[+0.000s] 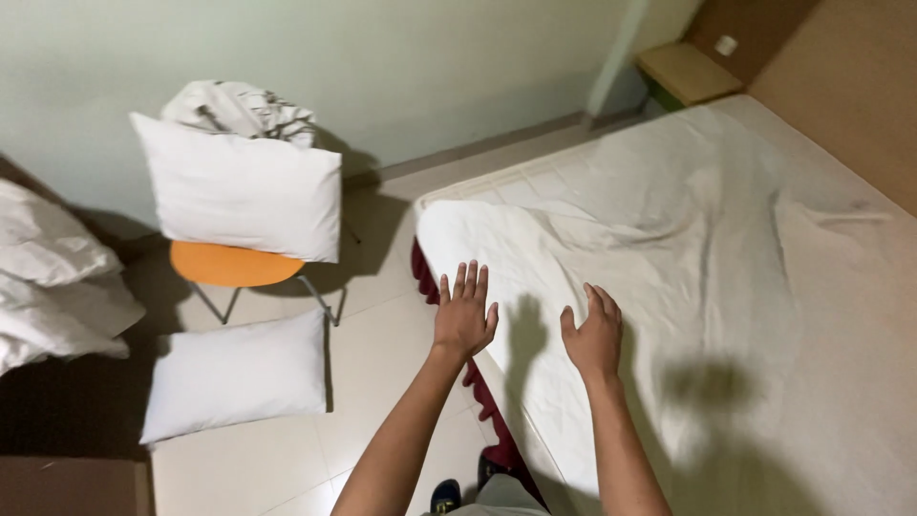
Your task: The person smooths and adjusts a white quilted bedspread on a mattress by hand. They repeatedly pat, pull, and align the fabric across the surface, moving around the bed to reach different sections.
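Note:
Both my hands hover over the near corner of a bed covered by a wrinkled white sheet [707,248]. My left hand [463,311] is flat with fingers spread, above the sheet's edge at the bed corner. My right hand [592,334] is open too, fingers slightly curled, just over the sheet further in. Neither hand holds anything. A dark red bed skirt [420,272] shows under the sheet's edge, below my left hand.
An orange chair [229,266] at the left carries a white pillow [244,189] and a bundled cloth [239,110]. Another white pillow [234,375] leans on the tiled floor below it. White bedding [48,277] is piled at far left. A wooden nightstand [688,72] stands by the wall.

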